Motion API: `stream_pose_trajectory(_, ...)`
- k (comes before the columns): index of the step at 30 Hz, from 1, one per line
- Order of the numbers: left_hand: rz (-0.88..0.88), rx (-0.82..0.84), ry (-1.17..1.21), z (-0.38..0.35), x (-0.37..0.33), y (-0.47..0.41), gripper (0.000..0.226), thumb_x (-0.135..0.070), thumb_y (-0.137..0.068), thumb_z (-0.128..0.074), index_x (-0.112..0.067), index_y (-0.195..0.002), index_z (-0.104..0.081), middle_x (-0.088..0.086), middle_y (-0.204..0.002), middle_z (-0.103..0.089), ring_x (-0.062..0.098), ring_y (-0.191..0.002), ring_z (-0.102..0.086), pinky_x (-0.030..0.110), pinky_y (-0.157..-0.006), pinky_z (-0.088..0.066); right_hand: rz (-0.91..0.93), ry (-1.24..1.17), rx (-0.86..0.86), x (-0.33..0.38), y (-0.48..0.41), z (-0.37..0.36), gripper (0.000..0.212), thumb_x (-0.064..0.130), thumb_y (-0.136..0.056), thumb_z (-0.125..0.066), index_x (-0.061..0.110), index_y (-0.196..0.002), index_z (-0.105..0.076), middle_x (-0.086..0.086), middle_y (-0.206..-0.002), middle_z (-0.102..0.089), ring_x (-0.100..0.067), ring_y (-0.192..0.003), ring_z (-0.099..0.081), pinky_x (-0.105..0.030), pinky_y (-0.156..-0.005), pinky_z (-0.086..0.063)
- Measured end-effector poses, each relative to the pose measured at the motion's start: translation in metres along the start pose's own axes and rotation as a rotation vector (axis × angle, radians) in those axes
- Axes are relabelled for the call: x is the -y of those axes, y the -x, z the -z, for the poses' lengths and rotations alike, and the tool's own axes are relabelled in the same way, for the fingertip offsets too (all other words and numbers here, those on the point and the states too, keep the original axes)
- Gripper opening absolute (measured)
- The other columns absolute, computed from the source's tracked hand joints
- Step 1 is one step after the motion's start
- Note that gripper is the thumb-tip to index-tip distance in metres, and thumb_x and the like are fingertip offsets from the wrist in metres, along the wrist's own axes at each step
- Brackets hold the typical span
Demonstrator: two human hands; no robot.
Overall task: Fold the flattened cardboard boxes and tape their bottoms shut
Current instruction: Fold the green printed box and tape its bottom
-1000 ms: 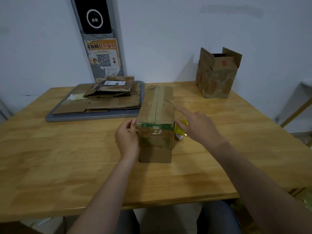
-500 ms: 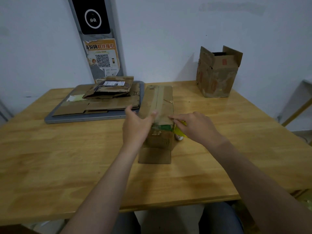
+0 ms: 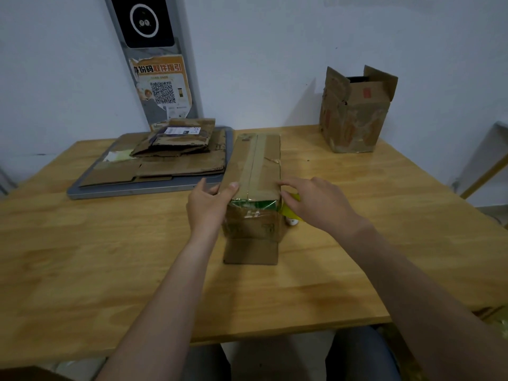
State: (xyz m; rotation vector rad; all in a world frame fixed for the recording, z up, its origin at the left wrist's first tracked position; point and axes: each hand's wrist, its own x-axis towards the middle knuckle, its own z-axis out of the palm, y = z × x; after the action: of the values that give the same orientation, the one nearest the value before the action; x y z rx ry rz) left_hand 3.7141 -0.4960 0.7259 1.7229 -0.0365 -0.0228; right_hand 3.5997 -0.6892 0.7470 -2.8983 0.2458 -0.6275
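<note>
one taped box (image 3: pixel 264 160), one open box (image 3: pixel 354 119), one tray (image 3: pixel 123 191), one cardboard stack (image 3: pixel 176 166)

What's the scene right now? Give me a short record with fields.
Box in work: long cardboard box at mid-table, tape strip along its top seam
Left: left hand against the box's left side, thumb on top
Right: right hand, fingers straight, touching the top right edge
Beside box: yellow thing, mostly hidden by the right hand
Waiting: flattened boxes on a grey tray, back left
Back right: open box, flaps up
</note>
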Motion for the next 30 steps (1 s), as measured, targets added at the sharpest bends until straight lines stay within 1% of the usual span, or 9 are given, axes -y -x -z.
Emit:
stream_pose_trajectory(2,0.017,0.026,0.079,0.003,0.006,-0.004,0.082,-0.039,-0.085,-0.083,-0.012,-0.153,-0.046,-0.005,-0.128,-0.071,0.01,-0.115,-0.065,0.028,-0.101,-0.05,-0.01,-0.007,-0.005,0.001,0.0,0.0,0.034,0.045,-0.104,-0.048,0.044,-0.136,-0.059,0.002,-0.091,-0.071,-0.025,-0.087,-0.066,-0.032,-0.059,-0.036)
stream_pose_trajectory(6,0.007,-0.011,0.09,0.004,0.015,-0.012,0.042,-0.034,-0.099,-0.068,-0.02,-0.138,-0.065,-0.011,-0.118,-0.07,0.004,-0.1,-0.062,0.024,-0.089,-0.049,-0.024,-0.01,-0.023,0.003,-0.001,-0.002,0.033,0.043,-0.103,-0.05,0.042,-0.135,-0.06,0.01,-0.074,-0.053,-0.023,-0.078,-0.061,-0.031,-0.057,-0.033)
stream_pose_trajectory(9,0.005,0.074,-0.084,0.005,0.033,-0.012,0.031,-0.02,-0.108,-0.05,-0.02,-0.132,-0.07,0.003,-0.122,-0.073,0.022,-0.106,-0.068,0.035,-0.087,-0.055,-0.013,-0.019,-0.037,0.003,-0.001,-0.004,0.034,0.04,-0.103,-0.05,0.041,-0.135,-0.061,-0.001,-0.09,-0.069,-0.028,-0.088,-0.065,-0.031,-0.061,-0.034)
stream_pose_trajectory(14,-0.051,0.102,-0.307,0.006,0.055,-0.01,0.034,-0.019,-0.109,-0.039,-0.011,-0.115,-0.072,0.014,-0.101,-0.073,0.037,-0.103,-0.067,0.033,-0.067,-0.046,-0.007,-0.037,-0.048,0.005,-0.001,-0.002,0.034,0.039,-0.104,-0.05,0.039,-0.136,-0.062,-0.001,-0.085,-0.067,-0.021,-0.073,-0.052,-0.031,-0.058,-0.031)
stream_pose_trajectory(18,-0.172,0.02,-0.289,0.01,0.023,-0.01,0.055,-0.046,-0.111,-0.026,-0.014,-0.128,-0.067,0.011,-0.123,-0.07,0.031,-0.118,-0.063,0.041,-0.098,-0.049,-0.009,-0.035,-0.024,0.007,-0.002,-0.001,0.034,0.039,-0.104,-0.05,0.04,-0.136,-0.061,0.004,-0.076,-0.057,-0.021,-0.07,-0.049,-0.031,-0.056,-0.03)
stream_pose_trajectory(21,-0.463,0.174,-0.554,0.004,0.006,0.009,0.06,-0.051,-0.11,-0.021,-0.018,-0.157,-0.04,0.003,-0.165,-0.036,0.023,-0.155,-0.024,0.045,-0.125,-0.024,0.009,-0.035,-0.038,0.008,-0.002,-0.002,0.034,0.038,-0.103,-0.051,0.039,-0.136,-0.062,-0.002,-0.096,-0.072,-0.028,-0.084,-0.063,-0.032,-0.061,-0.033)
stream_pose_trajectory(23,-0.65,0.208,-0.925,0.001,0.008,0.017,0.069,-0.058,-0.107,-0.014,-0.018,-0.162,-0.026,0.0,-0.173,-0.015,0.024,-0.16,0.004,0.052,-0.129,-0.004,0.019,-0.035,-0.04,0.009,-0.003,-0.004,0.035,0.038,-0.103,-0.051,0.039,-0.136,-0.062,-0.002,-0.105,-0.074,-0.03,-0.095,-0.066,-0.032,-0.064,-0.037)
stream_pose_trajectory(26,-0.772,0.151,-1.298,-0.002,0.001,0.021,0.088,-0.071,-0.099,0.001,-0.015,-0.164,-0.017,0.001,-0.173,-0.011,0.021,-0.158,0.015,0.058,-0.123,0.017,0.044,-0.037,-0.039,0.009,-0.003,-0.004,0.035,0.037,-0.102,-0.051,0.036,-0.135,-0.063,-0.005,-0.106,-0.075,-0.031,-0.097,-0.067,-0.033,-0.065,-0.039)
stream_pose_trajectory(30,-0.893,0.32,-1.291,-0.017,-0.006,0.023,0.095,-0.075,-0.094,0.001,-0.013,-0.165,-0.006,0.004,-0.174,-0.007,0.016,-0.16,0.004,0.054,-0.127,0.005,0.117,0.018,-0.06,0.011,-0.007,-0.003,0.031,0.034,-0.103,-0.049,0.031,-0.127,-0.068,-0.007,-0.092,-0.073,-0.033,-0.084,-0.066,-0.033,-0.062,-0.035)
